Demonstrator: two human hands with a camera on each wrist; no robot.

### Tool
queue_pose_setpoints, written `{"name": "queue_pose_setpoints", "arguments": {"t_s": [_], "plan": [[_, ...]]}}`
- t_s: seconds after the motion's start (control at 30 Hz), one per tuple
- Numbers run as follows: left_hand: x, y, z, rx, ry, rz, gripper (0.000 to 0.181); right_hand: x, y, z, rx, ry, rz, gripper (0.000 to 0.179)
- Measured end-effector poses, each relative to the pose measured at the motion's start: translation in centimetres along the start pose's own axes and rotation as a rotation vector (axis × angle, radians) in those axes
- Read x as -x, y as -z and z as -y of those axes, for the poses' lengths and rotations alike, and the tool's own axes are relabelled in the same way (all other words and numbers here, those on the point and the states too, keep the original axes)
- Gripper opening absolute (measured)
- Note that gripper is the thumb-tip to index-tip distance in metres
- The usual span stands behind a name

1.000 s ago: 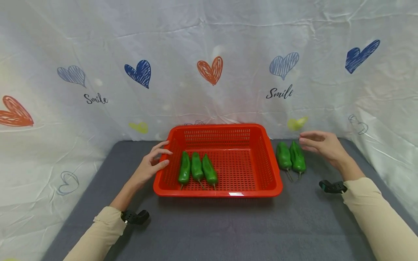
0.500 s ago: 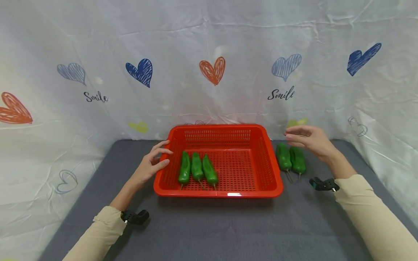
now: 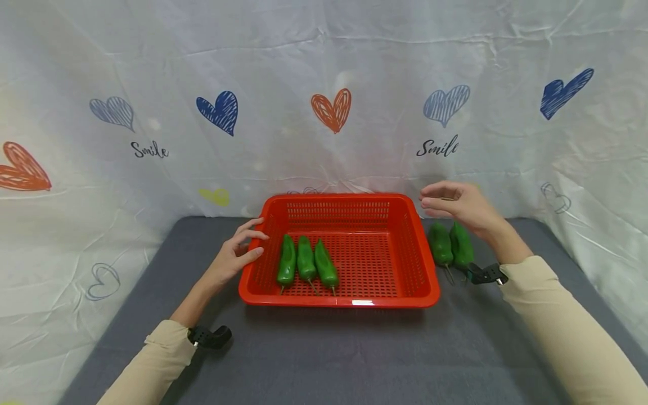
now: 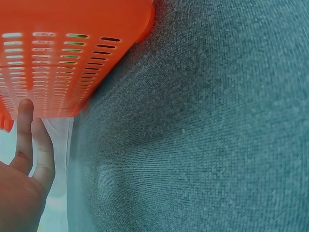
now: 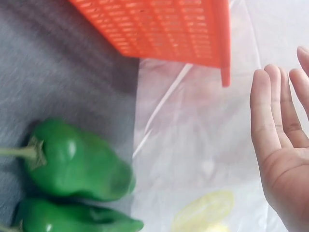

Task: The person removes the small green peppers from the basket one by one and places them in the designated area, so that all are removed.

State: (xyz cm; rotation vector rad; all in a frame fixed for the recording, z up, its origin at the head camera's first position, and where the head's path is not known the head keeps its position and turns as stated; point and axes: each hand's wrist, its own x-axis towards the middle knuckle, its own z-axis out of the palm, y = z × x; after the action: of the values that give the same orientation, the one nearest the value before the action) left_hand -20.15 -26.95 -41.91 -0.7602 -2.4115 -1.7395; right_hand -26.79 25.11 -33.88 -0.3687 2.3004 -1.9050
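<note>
A red plastic basket [image 3: 304, 300] with slotted walls holds three green peppers, the left one [image 3: 287, 263], the middle one [image 3: 306, 260] and the right one [image 3: 325, 266]. My left hand [image 3: 232, 260] is at the basket's left rim, fingers extended and touching it; the left wrist view has two straight fingers against the slotted wall. Two more green peppers, one nearer the basket [image 3: 440, 244] and one farther right [image 3: 462, 247], lie on the cloth outside. Above and behind them, near the basket's far right corner, my right hand [image 3: 463, 209] hovers with nothing in it, fingers fairly straight.
A grey cloth [image 3: 324, 354] covers the table. Close behind the basket hangs a white sheet [image 3: 374, 67] printed with hearts and the word Smile; it also rises along the left and right sides.
My right hand has moved left and slightly up, from the right of the two outside peppers to above them by the basket's corner. My left hand, the basket and the peppers stay put.
</note>
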Motion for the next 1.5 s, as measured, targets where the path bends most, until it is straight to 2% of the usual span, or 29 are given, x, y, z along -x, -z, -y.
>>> {"name": "queue_pose_setpoints", "arguments": {"t_s": [0.27,0.53,0.73,0.97,1.17,1.5], "plan": [[0.0,-0.1,-0.4,-0.012,-0.001,-0.005,0.025,-0.9,-1.2,1.0,0.024,0.019,0.035,0.047],[0.1,-0.2,-0.4,-0.014,-0.005,-0.005,0.025,-2.5,-3.0,2.5,0.022,0.079,0.081,0.045],[0.1,-0.2,-0.3,-0.019,0.014,-0.002,0.026,-3.6,-5.0,3.7,0.003,0.137,0.138,0.039],[0.1,-0.2,-0.4,-0.023,-0.008,-0.004,0.026,-4.6,-7.6,4.6,-0.025,0.188,0.174,0.031],[0.2,-0.2,-0.3,-0.027,-0.003,-0.003,0.025,-5.3,-9.8,4.6,-0.039,0.201,0.205,0.033],[0.1,-0.2,-0.5,-0.027,-0.010,-0.004,0.025,-6.4,-12.7,3.4,-0.100,0.156,0.265,0.032]]}}
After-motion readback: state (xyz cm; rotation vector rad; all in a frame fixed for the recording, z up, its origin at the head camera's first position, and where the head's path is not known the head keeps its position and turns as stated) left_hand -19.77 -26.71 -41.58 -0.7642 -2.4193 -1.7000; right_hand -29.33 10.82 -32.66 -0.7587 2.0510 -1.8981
